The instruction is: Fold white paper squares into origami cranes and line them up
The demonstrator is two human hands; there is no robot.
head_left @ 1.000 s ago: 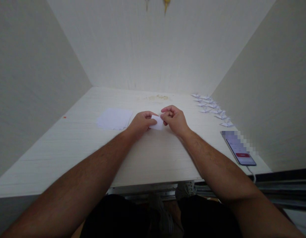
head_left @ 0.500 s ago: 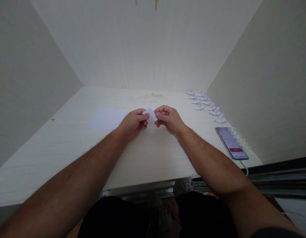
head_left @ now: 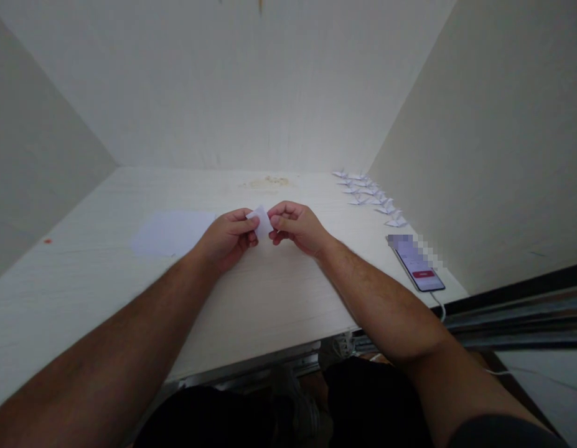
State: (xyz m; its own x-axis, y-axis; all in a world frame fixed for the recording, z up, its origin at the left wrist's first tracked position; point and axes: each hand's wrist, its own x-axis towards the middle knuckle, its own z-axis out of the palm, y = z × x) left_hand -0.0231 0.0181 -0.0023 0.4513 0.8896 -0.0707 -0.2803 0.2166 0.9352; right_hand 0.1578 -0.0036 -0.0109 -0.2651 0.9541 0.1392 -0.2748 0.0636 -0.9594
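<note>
A small folded piece of white paper [head_left: 262, 219] is held up between my two hands, over the middle of the table. My left hand [head_left: 229, 239] pinches its left side, thumb on top and the other fingers curled behind. At the right edge of the paper, my right hand [head_left: 297, 227] is closed with its thumb and index fingertip against it. How the layers are folded is too small to make out. Left of my left hand, flat white paper sheets [head_left: 169, 231] lie on the table, partly hidden by my wrist.
Several white origami cranes [head_left: 363, 190] stand in rows at the back right of the table [head_left: 269, 298]. A phone [head_left: 416, 264] with a charging cable [head_left: 440, 306] lies near the right edge. Walls close in the back and both sides. A small orange bit [head_left: 48, 241] lies far left.
The camera has turned a little to the right, so everything sits farther left in view. Both hands keep their hold on the folded paper, which looks slightly more tilted.
</note>
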